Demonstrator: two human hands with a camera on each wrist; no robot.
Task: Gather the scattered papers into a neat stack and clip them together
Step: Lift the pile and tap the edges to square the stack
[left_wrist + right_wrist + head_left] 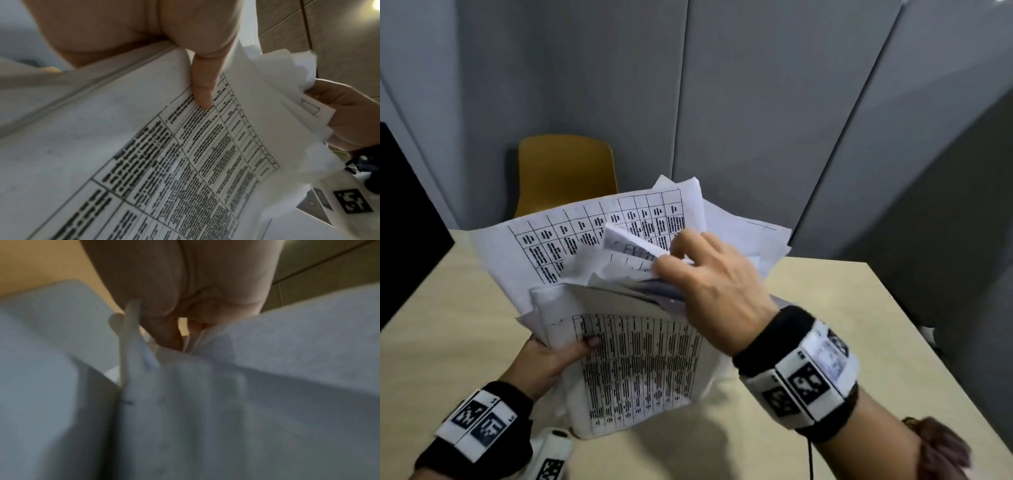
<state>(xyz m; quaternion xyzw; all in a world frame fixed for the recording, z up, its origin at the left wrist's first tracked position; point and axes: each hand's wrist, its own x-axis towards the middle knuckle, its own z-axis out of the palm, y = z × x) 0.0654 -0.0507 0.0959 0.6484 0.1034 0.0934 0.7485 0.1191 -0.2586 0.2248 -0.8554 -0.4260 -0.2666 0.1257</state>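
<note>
A loose, uneven bundle of white papers (633, 363) printed with black tables is held up above the beige table (448, 335). My left hand (551, 356) grips the bundle's lower left edge, thumb on the front sheet. In the left wrist view that thumb (203, 91) presses on the printed papers (185, 154). My right hand (705, 274) reaches over the top of the bundle and pinches several sheets near the middle. The right wrist view is blurred: the right hand's fingers (170, 332) curl among the edges of the papers (267, 386). No clip is in view.
A mustard-yellow chair (566, 171) stands behind the table's far edge. Grey wall panels (756, 102) rise behind. A dark screen (404, 222) is at the left. The table's right edge (914, 329) drops off to a dark floor.
</note>
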